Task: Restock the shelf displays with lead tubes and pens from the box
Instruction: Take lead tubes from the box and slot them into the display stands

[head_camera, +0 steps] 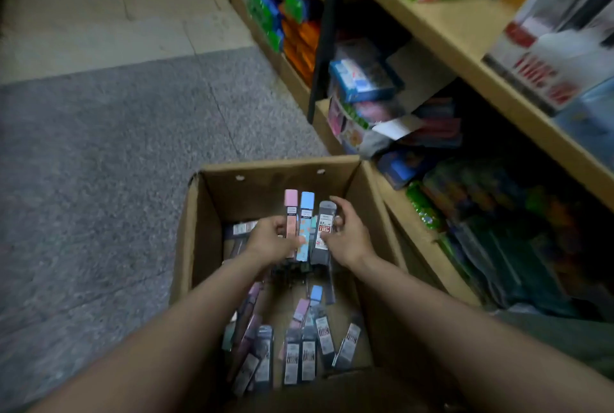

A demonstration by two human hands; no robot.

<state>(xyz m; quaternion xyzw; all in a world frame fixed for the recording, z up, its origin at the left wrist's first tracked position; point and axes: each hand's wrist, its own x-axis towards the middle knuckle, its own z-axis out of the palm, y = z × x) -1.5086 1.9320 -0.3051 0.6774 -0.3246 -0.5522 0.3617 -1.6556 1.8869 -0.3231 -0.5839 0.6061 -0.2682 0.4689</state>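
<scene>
Cardboard box [212, 213] holds loose lead tubes [309, 356]; both hands grip three.

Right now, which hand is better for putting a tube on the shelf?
The right hand, probably. It pinches only the grey plastic lead tube and is nearer the wooden shelf; the left hand holds the pink and blue tubes farther away.

The left hand [272, 240] covers the lower parts of the pink tube [291, 213] and blue tube [305, 223]. Both forearms hide part of the loose tubes [299, 353] in the box [199, 213]. Shelf goods [548, 57] are blurred, their print unreadable, and the picture's edge cuts them off.
</scene>
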